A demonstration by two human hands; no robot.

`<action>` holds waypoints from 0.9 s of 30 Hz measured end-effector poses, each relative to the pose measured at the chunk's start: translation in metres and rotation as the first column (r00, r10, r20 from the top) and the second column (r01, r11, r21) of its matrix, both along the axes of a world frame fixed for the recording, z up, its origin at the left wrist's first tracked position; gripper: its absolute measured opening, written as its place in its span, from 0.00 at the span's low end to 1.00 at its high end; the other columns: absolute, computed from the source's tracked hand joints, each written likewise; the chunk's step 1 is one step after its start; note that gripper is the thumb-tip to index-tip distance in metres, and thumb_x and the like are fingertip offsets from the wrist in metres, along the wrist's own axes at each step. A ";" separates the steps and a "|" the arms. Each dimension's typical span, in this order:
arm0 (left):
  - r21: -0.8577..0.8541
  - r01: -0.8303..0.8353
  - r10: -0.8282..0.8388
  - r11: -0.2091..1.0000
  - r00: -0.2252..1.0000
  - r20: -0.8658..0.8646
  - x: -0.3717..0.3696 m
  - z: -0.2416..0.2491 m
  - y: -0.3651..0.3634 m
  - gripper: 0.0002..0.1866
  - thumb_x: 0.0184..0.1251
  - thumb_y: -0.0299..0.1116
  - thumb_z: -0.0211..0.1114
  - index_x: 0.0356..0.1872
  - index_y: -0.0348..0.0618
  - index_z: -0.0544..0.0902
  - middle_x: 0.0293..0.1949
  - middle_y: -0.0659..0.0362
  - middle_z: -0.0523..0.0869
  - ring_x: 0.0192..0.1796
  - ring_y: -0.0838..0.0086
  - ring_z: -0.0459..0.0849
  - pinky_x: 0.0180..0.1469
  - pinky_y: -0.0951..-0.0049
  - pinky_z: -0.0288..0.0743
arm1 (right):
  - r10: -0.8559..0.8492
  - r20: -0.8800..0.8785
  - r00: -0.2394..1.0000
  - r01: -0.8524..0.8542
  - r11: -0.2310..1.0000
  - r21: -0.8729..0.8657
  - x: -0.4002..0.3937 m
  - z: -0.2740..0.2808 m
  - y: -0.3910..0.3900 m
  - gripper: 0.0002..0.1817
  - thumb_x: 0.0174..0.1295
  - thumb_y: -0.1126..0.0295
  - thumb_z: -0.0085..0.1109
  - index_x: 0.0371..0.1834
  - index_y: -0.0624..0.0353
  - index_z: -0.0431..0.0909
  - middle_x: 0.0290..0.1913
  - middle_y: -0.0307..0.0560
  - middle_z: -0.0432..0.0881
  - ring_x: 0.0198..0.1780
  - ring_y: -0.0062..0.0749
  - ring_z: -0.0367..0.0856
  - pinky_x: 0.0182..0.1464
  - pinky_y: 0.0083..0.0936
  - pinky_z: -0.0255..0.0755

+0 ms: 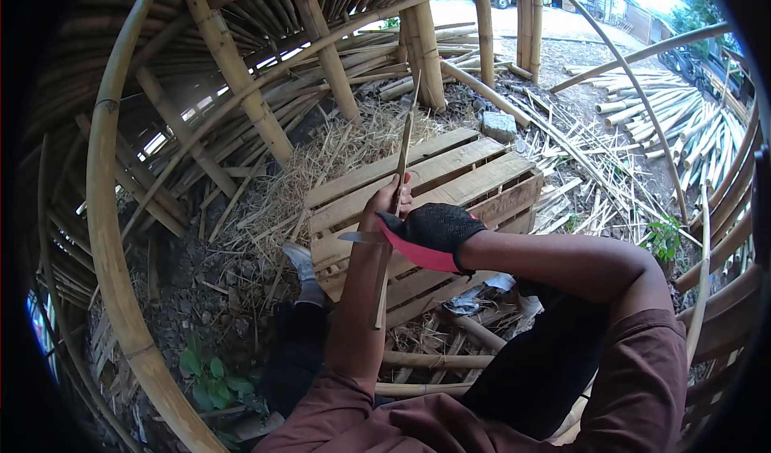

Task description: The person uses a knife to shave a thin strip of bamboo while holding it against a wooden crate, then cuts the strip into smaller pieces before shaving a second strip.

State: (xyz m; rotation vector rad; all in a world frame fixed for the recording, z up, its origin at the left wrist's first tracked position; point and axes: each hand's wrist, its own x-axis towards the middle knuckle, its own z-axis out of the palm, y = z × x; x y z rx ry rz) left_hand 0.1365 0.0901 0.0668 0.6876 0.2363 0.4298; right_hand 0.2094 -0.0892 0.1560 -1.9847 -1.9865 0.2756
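A long, thin bamboo strip [402, 149] runs up and away in front of me, and my bare left hand [391, 197] is closed around its middle. On my right hand [438, 230] is a black and pink work glove, with its fingers wrapped around a knife. The knife blade [363, 237] sticks out to the left, across the lower part of the strip just below my left hand; the handle is hidden in the glove. Beneath both hands lies a slatted wooden pallet [456, 167].
Bamboo posts [418, 43] stand at the back, and a curved bamboo pole [112, 212] arches along my left. Shavings [313, 168] cover the ground behind the pallet, near a concrete block [498, 126]. Cut bamboo poles [683, 124] are piled at the far right.
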 end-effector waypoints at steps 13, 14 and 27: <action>-0.100 -0.151 0.159 0.983 0.985 0.072 -0.027 0.009 0.023 0.11 0.78 0.36 0.58 0.50 0.40 0.78 0.25 0.65 0.78 0.23 0.84 0.75 0.24 0.84 0.75 | 0.404 0.167 0.899 -0.394 0.915 -0.090 -0.031 0.002 -0.014 0.26 0.75 0.48 0.41 0.72 0.44 0.65 0.28 0.61 0.84 0.30 0.58 0.85 0.33 0.47 0.78; -0.099 -0.155 0.163 0.983 0.984 0.073 -0.029 0.007 0.034 0.11 0.78 0.36 0.58 0.50 0.40 0.78 0.25 0.65 0.78 0.23 0.84 0.75 0.24 0.84 0.75 | 0.407 0.169 0.898 -0.397 0.913 -0.090 -0.042 0.000 -0.021 0.26 0.75 0.48 0.41 0.72 0.44 0.65 0.28 0.61 0.84 0.30 0.58 0.85 0.33 0.47 0.78; -0.278 -0.385 0.433 0.880 0.891 0.135 -0.093 -0.029 0.122 0.09 0.81 0.33 0.51 0.44 0.41 0.78 0.26 0.62 0.80 0.22 0.81 0.78 0.26 0.80 0.81 | 0.095 -0.591 0.801 0.022 0.982 0.188 0.016 0.020 0.019 0.31 0.76 0.44 0.40 0.44 0.65 0.79 0.23 0.43 0.75 0.26 0.30 0.76 0.35 0.30 0.71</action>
